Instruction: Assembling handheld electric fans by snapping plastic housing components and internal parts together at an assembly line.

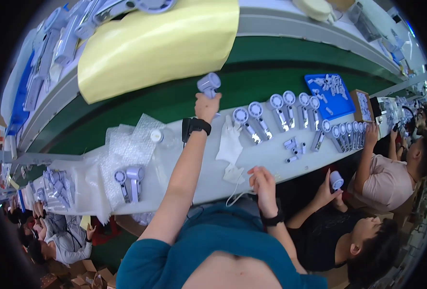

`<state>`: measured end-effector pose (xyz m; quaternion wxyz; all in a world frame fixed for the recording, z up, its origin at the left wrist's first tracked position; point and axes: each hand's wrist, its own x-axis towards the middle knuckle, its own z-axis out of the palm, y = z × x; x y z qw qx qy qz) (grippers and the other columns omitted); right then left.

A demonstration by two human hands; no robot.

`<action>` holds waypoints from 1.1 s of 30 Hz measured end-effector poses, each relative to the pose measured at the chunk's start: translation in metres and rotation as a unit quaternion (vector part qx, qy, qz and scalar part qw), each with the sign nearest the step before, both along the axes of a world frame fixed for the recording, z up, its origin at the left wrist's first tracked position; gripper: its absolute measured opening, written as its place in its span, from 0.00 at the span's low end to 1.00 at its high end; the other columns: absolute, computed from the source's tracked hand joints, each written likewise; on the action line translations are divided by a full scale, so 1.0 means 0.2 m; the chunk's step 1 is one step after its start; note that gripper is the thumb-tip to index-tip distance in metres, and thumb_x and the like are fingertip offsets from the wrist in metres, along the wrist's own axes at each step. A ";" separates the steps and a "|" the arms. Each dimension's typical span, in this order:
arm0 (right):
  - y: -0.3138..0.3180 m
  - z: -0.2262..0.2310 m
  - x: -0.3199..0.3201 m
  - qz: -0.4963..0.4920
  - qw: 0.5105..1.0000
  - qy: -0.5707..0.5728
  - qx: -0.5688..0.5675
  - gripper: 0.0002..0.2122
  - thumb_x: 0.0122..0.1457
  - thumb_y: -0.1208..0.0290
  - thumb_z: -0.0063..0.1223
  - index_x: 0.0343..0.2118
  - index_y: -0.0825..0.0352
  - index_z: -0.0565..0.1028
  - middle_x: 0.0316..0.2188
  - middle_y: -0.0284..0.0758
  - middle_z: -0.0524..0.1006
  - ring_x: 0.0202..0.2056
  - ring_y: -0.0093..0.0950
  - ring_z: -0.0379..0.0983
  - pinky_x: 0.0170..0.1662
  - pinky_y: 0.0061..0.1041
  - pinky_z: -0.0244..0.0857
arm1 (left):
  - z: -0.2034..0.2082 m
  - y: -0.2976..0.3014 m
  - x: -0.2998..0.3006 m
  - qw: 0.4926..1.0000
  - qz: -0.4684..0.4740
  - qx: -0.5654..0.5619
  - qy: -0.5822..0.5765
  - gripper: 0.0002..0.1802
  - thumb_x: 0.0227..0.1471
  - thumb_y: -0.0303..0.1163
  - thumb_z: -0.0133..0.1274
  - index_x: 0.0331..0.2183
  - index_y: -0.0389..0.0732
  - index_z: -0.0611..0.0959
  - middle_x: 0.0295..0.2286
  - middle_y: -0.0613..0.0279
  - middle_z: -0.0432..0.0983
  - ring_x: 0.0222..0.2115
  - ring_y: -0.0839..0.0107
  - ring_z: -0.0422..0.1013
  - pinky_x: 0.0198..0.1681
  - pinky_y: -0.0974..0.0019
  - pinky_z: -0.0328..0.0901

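My left hand (207,107) reaches forward past the far side of the table, closed round a lavender handheld fan (209,83) whose round head points up and away. Much of its handle is hidden by my fingers. Near the table's front edge, my right hand (263,183) hovers with loosely bent fingers apart and nothing visible in them. A thin white cord (237,196) runs just left of it. Between my hands lies a crumpled white cloth or glove (231,144). To its right, a row of lavender fans (255,111) lies along the table.
Left of my arm are bubble wrap (131,137) and two fans (135,176). A yellow sheet (160,45) drapes over the shelf above. Small parts (295,149) lie right, before a blue tray (333,106). A person in black (326,236), holding a fan, is close on my right.
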<state>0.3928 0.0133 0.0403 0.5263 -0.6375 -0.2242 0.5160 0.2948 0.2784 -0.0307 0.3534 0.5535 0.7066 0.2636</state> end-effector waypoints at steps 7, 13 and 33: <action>-0.15 -0.09 0.03 -0.063 0.993 0.073 -0.069 0.11 0.59 0.65 0.43 0.28 0.66 0.73 0.12 0.23 0.61 0.15 0.11 0.52 0.18 0.13 0.42 | -0.46 0.32 -0.01 0.967 0.081 0.193 0.142 0.33 0.38 0.49 0.57 0.38 0.29 0.69 0.32 0.40 0.72 0.35 0.49 0.69 0.43 0.55 0.62; -0.17 -0.11 0.11 -0.105 0.984 0.101 -0.103 0.11 0.59 0.65 0.42 0.31 0.67 0.73 0.11 0.22 0.59 0.14 0.10 0.49 0.16 0.12 0.39 | -0.51 0.35 0.01 0.979 0.073 0.190 0.010 0.32 0.42 0.46 0.54 0.41 0.29 0.68 0.39 0.35 0.66 0.36 0.47 0.66 0.43 0.52 0.60; -0.02 -0.17 -0.02 0.029 0.991 0.132 -0.014 0.10 0.62 0.68 0.35 0.38 0.70 0.66 0.16 0.28 0.64 0.14 0.12 0.49 0.17 0.13 0.45 | -0.15 -1.13 -1.03 0.927 0.200 0.201 0.246 0.29 0.43 0.34 0.54 0.45 0.31 0.65 0.42 0.44 0.62 0.46 0.49 0.56 0.50 0.56 0.50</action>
